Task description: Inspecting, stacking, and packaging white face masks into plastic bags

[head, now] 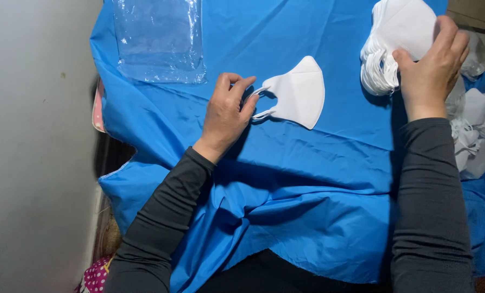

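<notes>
Left hand (227, 111) closed on ear loop of single white mask (299, 91), pinched between thumb and fingers. Mask flat on blue cloth (307, 179) covering tabletop, near centre, just right of hand. Right hand (431, 70) gripping stack of white masks (397, 38) at upper right, fingers over top, thumb at edge. Clear plastic bags (160, 40) at upper left, well apart from both hands. More white masks (473, 135) loose at right edge.

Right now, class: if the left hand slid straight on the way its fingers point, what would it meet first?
Probably the single white mask: the left hand already pinches its ear loop, fingers pointing towards it.
</notes>
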